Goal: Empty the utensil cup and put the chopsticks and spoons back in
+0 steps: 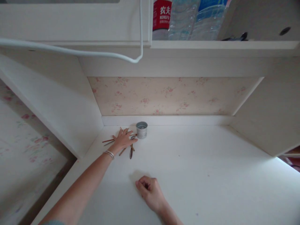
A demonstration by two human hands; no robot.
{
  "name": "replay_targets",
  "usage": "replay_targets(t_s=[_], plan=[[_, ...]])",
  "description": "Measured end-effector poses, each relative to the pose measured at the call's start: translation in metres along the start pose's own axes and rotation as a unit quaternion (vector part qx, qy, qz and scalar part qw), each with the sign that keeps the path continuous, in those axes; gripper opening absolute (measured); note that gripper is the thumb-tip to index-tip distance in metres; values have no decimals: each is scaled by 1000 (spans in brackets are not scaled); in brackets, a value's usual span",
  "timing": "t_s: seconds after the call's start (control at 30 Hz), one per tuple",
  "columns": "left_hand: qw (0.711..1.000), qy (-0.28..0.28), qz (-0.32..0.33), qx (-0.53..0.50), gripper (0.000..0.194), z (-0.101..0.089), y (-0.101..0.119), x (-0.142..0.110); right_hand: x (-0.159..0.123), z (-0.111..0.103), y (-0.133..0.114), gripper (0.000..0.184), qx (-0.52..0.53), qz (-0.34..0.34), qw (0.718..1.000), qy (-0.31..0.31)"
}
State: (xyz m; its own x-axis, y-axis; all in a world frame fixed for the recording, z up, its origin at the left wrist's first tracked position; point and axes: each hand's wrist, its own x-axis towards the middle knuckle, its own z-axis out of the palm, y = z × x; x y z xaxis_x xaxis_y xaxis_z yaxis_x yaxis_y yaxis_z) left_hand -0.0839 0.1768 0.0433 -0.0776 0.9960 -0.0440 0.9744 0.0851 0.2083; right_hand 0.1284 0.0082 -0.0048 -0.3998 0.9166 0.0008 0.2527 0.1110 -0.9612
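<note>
My left hand point(123, 139), with a silver bracelet point(109, 154) at the wrist, reaches to the back left of the white tabletop point(187, 175). Its fingers are spread over a loose pile of utensils, among them chopsticks point(107, 141) and a spoon point(131, 153); the palm hides part of the pile. Just right of the fingertips stands a grey metal holder point(142, 130), upright, with small holes in its side and base. My right hand point(151, 192) rests near the front middle, curled into a loose fist with no object visible in it.
Low overhead runs a white shelf point(211, 44) holding plastic water bottles point(182, 20). A white cable point(93, 53) hangs below the cabinet edge. White side panels point(58, 100) close in the left and right, and flowered wallpaper point(164, 97) covers the back.
</note>
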Motion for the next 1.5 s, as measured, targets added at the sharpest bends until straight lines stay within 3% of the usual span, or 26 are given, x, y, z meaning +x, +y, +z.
replay_targets(t_s=[0.13, 0.27, 0.57, 0.73, 0.93, 1.2, 1.5], plan=[[997, -68, -13, 17, 79, 3, -16, 17, -2, -2, 2, 33, -11, -9, 1000, 2], [998, -53, 23, 10, 69, 8, -17, 8, 0, -3, 6, 31, -5, -4, 1000, -7], [1000, 23, 12, 14, 44, 28, -8, -61, 0, -6, 6, 32, -5, -13, 999, -40], [996, 82, 30, 19, 41, 38, -9, -109, -3, -7, 6, 34, -33, -35, 997, -65], [995, 94, 23, 8, 41, 43, -7, -156, -6, -12, 5, 36, -42, -45, 995, -81], [995, 95, -7, -2, 38, 41, -15, -182, -8, -11, 5, 33, -57, -60, 993, -85], [994, 106, 15, 3, 37, 36, -31, -203, -6, -7, -1, 35, -83, -49, 994, -50]])
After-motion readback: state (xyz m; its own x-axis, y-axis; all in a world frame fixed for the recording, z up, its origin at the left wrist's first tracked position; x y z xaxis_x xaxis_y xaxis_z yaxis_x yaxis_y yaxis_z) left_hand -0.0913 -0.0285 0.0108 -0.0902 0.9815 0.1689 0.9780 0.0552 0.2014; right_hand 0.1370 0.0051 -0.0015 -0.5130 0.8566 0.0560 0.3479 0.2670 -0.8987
